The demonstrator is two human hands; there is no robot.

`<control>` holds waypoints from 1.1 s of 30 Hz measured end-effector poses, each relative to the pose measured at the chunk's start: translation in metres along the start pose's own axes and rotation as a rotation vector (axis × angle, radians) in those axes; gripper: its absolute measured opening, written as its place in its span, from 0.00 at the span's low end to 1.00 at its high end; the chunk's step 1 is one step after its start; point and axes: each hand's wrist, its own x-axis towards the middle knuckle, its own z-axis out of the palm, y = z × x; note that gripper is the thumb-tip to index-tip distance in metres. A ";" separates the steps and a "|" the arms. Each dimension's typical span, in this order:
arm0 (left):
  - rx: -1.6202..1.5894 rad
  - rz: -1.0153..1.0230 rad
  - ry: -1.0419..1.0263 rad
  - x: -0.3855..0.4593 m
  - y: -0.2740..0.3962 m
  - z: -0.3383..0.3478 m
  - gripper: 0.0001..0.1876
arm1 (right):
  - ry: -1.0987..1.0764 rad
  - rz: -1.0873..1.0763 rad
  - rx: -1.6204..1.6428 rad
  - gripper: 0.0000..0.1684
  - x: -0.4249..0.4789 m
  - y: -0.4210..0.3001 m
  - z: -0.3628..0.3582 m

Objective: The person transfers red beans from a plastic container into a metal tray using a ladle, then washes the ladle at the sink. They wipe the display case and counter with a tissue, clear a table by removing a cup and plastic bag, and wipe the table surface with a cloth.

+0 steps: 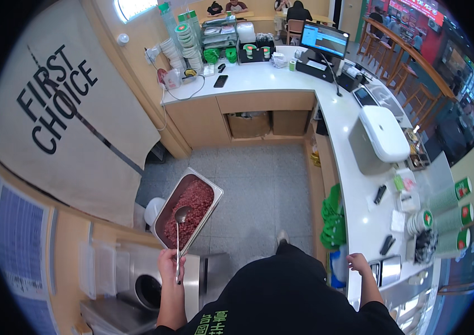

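Observation:
My left hand (pixel 171 264) grips the near end of a rectangular stainless steel food pan (pixel 216 193), which is held out over the floor at the left. Dark red cooked beans, or something like them, fill part of the pan (pixel 197 197). A metal ladle (pixel 181 214) rests with its bowl on the red food, and its long handle runs back over my left palm. My right hand (pixel 358 263) is at the inner edge of the white counter (pixel 354 226), fingers partly curled, with nothing seen in it. How the left fingers wrap under the pan is hidden.
At right the counter carries a white-lidded container (pixel 387 134), stacked paper cups (pixel 450 222) and black clips or staplers (pixel 386 245). Green bags (pixel 333 222) hang below it. A stainless steel unit (pixel 191 276) with a round opening stands lower left, beside a cloth curtain (pixel 73 104). People sit beyond the far counter.

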 end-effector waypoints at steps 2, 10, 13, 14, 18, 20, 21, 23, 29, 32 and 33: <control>-0.035 -0.057 0.030 0.051 0.003 0.024 0.07 | 0.004 -0.141 -0.224 0.19 0.084 -0.025 -0.008; -0.113 0.117 0.253 0.168 0.028 0.149 0.06 | 0.036 -0.973 -0.572 0.17 0.329 -0.527 0.067; -0.149 0.192 0.297 0.226 0.029 0.185 0.06 | 0.037 -1.214 -0.634 0.17 0.410 -0.697 0.104; -0.142 0.203 0.332 0.242 0.032 0.200 0.06 | 0.013 -1.208 -0.695 0.17 0.437 -0.748 0.114; -0.174 0.246 0.459 0.304 0.051 0.250 0.07 | 0.017 -1.021 -0.928 0.20 0.525 -0.915 0.154; -0.210 0.262 0.534 0.326 0.059 0.274 0.05 | 0.076 -1.135 -0.960 0.17 0.569 -0.982 0.174; -0.217 0.249 0.610 0.329 0.067 0.290 0.05 | 0.072 -1.155 -0.975 0.15 0.578 -1.017 0.186; -0.252 0.214 0.711 0.344 0.081 0.328 0.04 | 0.216 -1.326 -1.048 0.12 0.644 -1.079 0.205; -0.357 0.336 0.903 0.373 0.074 0.394 0.03 | 0.128 -1.327 -0.983 0.15 0.739 -1.226 0.260; -0.486 0.308 0.976 0.384 0.066 0.438 0.03 | 0.113 -1.136 -1.186 0.16 0.767 -1.255 0.253; -0.537 0.306 0.973 0.392 0.071 0.454 0.05 | 0.118 -1.099 -1.198 0.16 0.778 -1.261 0.246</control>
